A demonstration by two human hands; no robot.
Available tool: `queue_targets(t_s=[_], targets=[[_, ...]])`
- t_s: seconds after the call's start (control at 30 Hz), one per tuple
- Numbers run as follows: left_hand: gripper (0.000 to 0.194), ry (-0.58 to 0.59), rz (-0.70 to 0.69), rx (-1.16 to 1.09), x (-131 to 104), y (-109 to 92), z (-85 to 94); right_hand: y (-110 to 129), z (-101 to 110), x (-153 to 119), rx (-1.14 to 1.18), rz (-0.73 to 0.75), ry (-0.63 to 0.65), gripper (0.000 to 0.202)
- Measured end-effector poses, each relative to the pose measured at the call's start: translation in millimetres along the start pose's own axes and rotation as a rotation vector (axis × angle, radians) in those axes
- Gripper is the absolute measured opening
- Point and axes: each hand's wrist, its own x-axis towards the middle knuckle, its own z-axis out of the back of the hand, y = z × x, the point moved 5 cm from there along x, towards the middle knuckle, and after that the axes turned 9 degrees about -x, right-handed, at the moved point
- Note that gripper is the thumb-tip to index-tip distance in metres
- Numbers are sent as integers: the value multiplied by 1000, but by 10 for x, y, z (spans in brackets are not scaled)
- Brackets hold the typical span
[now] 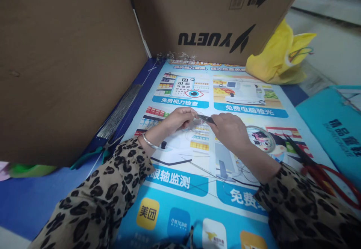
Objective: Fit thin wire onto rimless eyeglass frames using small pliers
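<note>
Over the middle of the printed poster, my left hand is closed, its fingertips pinching a thin, clear looped wire. Dark-tipped pliers point leftward from my right hand, which is wrapped round their handles. The pliers' tips touch or nearly touch the wire beside my left fingertips; the exact contact is too small to tell. Several thin wires lie loose on the poster below my hands. A round clear-lidded container or coil sits right of my right hand.
Cardboard panels stand at the left and back. A bundle of thin wires and green-handled pliers lie at left. Red-handled scissors, a teal package and a yellow bag are at right. Wire pieces lie at the back.
</note>
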Motion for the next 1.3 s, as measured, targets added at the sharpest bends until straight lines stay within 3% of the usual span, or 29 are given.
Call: queue_targets(t_s=[0.63,1.3], targets=[[12,43,-28,-24,10,18,22,-13,-16,-3,20,-14,21,24],[6,1,-24,76,13,16,7,-13,0,-8,2,-11,-30,30]])
